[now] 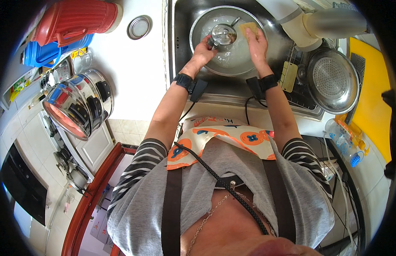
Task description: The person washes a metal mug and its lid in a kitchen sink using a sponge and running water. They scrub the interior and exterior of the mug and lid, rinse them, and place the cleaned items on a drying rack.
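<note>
Over a large metal basin of cloudy water in the sink, my left hand grips a small stainless-steel pot near its lower edge. A thin curved spout or handle sticks out at the pot's upper right. My right hand holds a tan sponge or scrubbing cloth just right of the pot, apart from it. Both wrists wear black straps with cabled devices. Part of my left fingers is hidden behind the pot.
The steel sink surrounds the basin, with white pipework at upper right. A perforated steel strainer leans right, beside a yellow board. Left stand a round metal lid or dish, a stacked steel steamer and a red thermos jug.
</note>
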A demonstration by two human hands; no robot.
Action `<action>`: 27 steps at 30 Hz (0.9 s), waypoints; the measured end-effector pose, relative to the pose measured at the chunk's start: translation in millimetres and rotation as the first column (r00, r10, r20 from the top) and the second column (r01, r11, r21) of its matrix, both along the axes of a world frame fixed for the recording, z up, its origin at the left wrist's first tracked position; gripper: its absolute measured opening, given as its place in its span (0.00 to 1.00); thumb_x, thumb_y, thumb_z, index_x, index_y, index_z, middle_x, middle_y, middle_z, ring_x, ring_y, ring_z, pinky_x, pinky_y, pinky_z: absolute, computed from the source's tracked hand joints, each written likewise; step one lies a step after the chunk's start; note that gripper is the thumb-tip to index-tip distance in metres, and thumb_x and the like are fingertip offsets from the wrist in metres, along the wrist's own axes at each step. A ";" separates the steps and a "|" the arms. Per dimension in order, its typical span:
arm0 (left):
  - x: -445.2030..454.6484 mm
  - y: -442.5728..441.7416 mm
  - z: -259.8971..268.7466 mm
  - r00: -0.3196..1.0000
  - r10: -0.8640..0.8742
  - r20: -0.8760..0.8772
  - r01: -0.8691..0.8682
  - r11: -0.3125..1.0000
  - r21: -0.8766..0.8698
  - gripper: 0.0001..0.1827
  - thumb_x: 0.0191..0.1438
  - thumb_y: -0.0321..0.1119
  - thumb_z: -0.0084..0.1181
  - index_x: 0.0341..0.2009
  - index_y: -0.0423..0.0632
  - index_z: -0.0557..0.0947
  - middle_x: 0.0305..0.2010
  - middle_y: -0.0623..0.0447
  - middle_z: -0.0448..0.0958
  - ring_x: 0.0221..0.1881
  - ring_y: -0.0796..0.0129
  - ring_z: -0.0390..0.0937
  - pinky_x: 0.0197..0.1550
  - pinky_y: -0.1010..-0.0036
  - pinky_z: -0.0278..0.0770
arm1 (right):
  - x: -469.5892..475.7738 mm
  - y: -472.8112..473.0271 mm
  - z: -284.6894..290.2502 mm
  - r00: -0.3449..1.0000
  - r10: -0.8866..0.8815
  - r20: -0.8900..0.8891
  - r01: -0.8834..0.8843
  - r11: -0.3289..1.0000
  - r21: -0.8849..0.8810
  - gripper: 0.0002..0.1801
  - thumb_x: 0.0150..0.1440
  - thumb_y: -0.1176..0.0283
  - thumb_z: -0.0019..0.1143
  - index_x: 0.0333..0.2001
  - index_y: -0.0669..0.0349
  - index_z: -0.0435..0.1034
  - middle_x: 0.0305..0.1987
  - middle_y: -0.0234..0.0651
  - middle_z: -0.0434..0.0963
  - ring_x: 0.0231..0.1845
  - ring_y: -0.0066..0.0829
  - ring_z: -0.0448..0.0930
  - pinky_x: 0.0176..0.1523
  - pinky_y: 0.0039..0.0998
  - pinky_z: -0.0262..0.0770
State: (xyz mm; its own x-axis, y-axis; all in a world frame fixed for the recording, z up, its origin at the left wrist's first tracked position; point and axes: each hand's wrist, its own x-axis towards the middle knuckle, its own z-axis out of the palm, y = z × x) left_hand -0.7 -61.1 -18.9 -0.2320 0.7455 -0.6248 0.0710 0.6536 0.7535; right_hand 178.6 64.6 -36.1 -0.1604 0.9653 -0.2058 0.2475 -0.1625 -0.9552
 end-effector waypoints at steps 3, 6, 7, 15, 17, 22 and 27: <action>3.2 3.1 5.7 0.922 -0.111 -0.370 0.090 0.993 -0.073 0.56 0.43 0.40 0.69 0.68 0.46 0.45 0.49 0.38 0.73 0.50 0.54 0.72 0.53 0.68 0.70 | 4.9 11.6 -42.3 0.975 -0.098 0.198 0.106 0.994 -0.026 0.19 0.53 0.65 0.51 0.50 0.55 0.71 0.44 0.43 0.79 0.43 0.42 0.78 0.49 0.34 0.71; 11.1 10.1 26.6 0.831 -0.145 -0.538 0.106 0.989 -0.103 0.64 0.37 0.47 0.73 0.68 0.49 0.40 0.56 0.35 0.65 0.56 0.47 0.68 0.57 0.63 0.68 | 3.3 10.9 -60.2 0.816 0.029 0.578 -0.017 1.000 -0.026 0.19 0.53 0.66 0.48 0.50 0.48 0.72 0.46 0.44 0.77 0.46 0.46 0.77 0.49 0.37 0.71; 14.7 16.0 35.7 0.814 -0.159 -0.559 0.123 0.987 -0.102 0.67 0.35 0.48 0.74 0.68 0.50 0.38 0.58 0.35 0.62 0.57 0.45 0.67 0.58 0.62 0.67 | 5.8 6.4 -82.2 0.810 -0.043 0.585 0.004 0.998 0.067 0.20 0.52 0.65 0.48 0.50 0.47 0.72 0.47 0.45 0.77 0.47 0.47 0.76 0.49 0.37 0.72; 10.8 14.6 1.8 0.835 -0.115 -0.538 0.169 0.984 0.052 0.53 0.40 0.33 0.70 0.65 0.54 0.48 0.58 0.34 0.61 0.55 0.38 0.66 0.55 0.56 0.69 | -24.2 4.7 -20.0 0.893 -0.107 -0.437 -0.025 0.958 -0.286 0.22 0.54 0.65 0.59 0.54 0.55 0.70 0.49 0.31 0.78 0.50 0.31 0.75 0.56 0.29 0.68; 19.4 18.4 1.5 0.848 -0.093 -0.522 0.152 0.986 0.072 0.52 0.41 0.28 0.68 0.64 0.51 0.48 0.58 0.34 0.62 0.54 0.39 0.68 0.54 0.58 0.69 | -36.1 0.9 -16.0 0.923 0.169 -0.346 -0.182 0.983 -0.005 0.16 0.54 0.76 0.54 0.46 0.51 0.76 0.48 0.29 0.78 0.52 0.29 0.73 0.57 0.28 0.66; 9.7 22.7 -35.5 0.894 -0.188 -0.408 0.194 0.981 -0.028 0.41 0.45 0.28 0.62 0.59 0.39 0.52 0.45 0.34 0.74 0.45 0.41 0.75 0.47 0.58 0.73 | -72.9 11.3 -8.0 0.692 0.640 0.334 -0.712 0.528 0.463 0.12 0.46 0.77 0.56 0.34 0.49 0.80 0.42 0.30 0.80 0.49 0.34 0.72 0.56 0.30 0.67; 28.0 26.8 -22.3 0.831 -0.107 -0.546 0.142 0.990 0.022 0.37 0.47 0.28 0.59 0.57 0.38 0.53 0.36 0.35 0.77 0.41 0.41 0.76 0.43 0.58 0.75 | -62.6 24.1 -8.5 0.725 0.666 0.174 -0.672 0.629 0.392 0.12 0.47 0.77 0.54 0.35 0.52 0.80 0.42 0.31 0.80 0.48 0.33 0.73 0.55 0.30 0.68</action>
State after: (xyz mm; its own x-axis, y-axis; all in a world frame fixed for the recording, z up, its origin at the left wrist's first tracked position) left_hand 27.3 -34.3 -41.2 -0.4229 0.8227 -0.3799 0.5577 0.5667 0.6065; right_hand 116.0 88.7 -44.5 -0.7959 0.5826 0.1648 0.1436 0.4461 -0.8834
